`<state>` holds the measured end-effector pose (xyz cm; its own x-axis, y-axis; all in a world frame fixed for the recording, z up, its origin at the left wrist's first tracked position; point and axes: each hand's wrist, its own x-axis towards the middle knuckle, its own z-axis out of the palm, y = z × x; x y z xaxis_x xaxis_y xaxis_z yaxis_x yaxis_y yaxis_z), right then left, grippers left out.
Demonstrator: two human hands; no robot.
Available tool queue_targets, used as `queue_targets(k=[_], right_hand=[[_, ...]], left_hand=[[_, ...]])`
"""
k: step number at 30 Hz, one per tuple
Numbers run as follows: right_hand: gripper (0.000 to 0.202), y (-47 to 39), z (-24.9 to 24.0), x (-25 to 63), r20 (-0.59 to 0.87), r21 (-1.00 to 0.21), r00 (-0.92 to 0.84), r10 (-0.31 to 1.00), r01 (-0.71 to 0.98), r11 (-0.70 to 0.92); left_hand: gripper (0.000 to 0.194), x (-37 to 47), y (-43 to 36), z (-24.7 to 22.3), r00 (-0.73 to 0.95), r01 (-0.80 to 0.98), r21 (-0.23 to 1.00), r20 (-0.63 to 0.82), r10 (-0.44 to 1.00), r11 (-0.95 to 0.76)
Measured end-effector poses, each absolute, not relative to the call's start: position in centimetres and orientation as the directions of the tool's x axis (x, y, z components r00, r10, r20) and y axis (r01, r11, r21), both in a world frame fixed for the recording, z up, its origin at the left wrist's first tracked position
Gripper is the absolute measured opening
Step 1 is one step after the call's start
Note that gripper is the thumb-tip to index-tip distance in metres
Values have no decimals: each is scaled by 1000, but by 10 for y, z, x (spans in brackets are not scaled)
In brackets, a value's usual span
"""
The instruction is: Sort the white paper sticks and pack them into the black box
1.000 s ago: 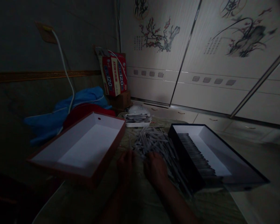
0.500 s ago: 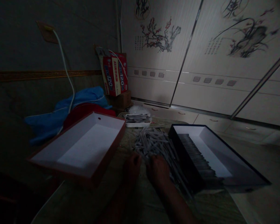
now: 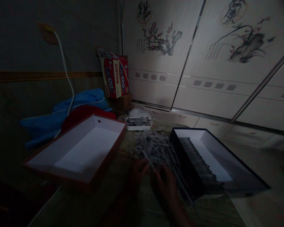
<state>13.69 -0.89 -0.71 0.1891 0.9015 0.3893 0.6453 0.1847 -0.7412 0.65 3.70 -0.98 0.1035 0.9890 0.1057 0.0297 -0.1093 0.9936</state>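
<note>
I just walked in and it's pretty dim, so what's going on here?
A person's left hand and right hand are close together at the near edge of a heap of pen-like sticks, apparently holding a stick between them, though it's dim. On the right, a black-sided box holds a row of similar sticks; on the left stands an open red-sided box.

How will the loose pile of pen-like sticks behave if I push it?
The pile would probably slide apart, since its sticks lie crisscrossed. Single sticks look straight, so they're likely stiff. Being slender, each is probably light.
</note>
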Motion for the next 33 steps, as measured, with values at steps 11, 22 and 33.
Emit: queue_targets(k=[11,22,33], right_hand=[[23,-51,6,176,253,-714,144,957,695,84],[25,-84,-17,187,80,-331,138,987,938,-105],[27,-68,-2,177,221,-741,185,958,671,41]], left_hand=[[28,10,47,-19,28,-220,974,-47,999,52],[29,12,46,-15,10,-276,957,-95,995,94],[26,8,34,8,156,-426,901,-17,988,83]])
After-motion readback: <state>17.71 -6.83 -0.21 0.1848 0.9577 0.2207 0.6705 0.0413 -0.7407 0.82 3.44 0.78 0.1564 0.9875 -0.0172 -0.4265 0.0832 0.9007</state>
